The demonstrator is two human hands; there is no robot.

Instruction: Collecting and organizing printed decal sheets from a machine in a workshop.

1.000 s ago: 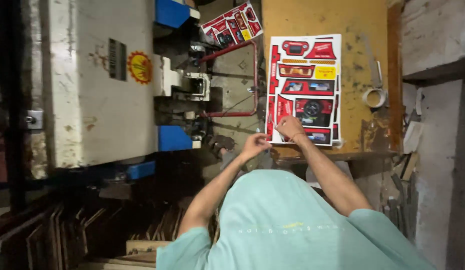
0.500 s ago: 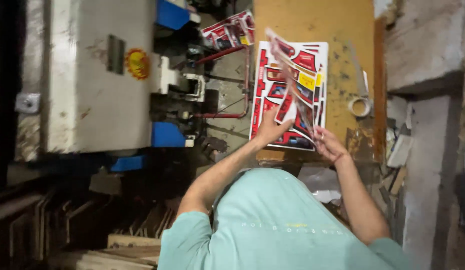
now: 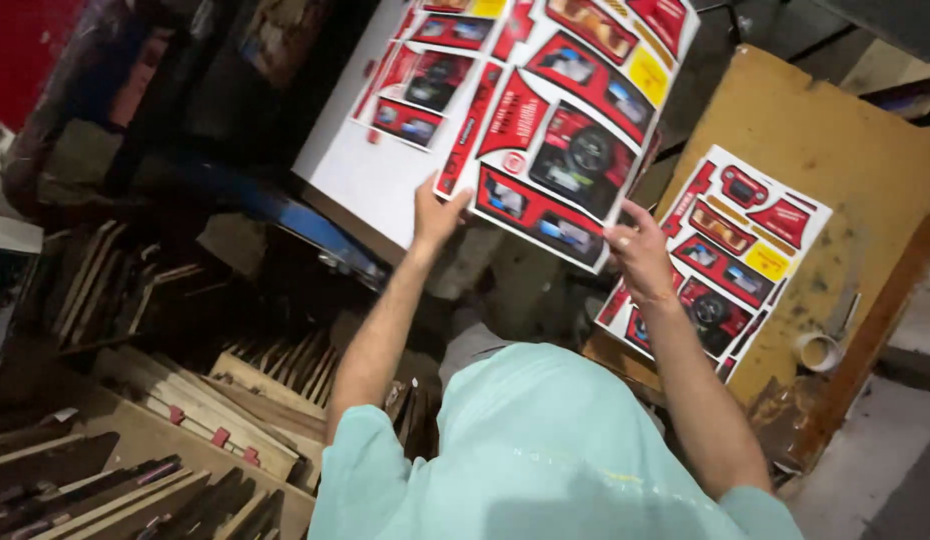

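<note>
Both the left hand (image 3: 437,212) and right hand (image 3: 640,252) pinch only the lower edge of the printed red carton sheet (image 3: 565,130) at upper centre, so it could sag, crease or slip free.

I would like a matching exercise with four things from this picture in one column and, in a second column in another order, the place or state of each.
Things:
1. left hand
2. right hand
3. stack of printed sheets
4. roll of tape

Places or states:
A. lies flat on the brown board
B. grips the lifted printed sheet at its lower right edge
C. stands on the board near its edge
D. holds the lifted sheet at its lower left edge

Pairs: 1-D, 2-B, 3-A, 4-C
</note>
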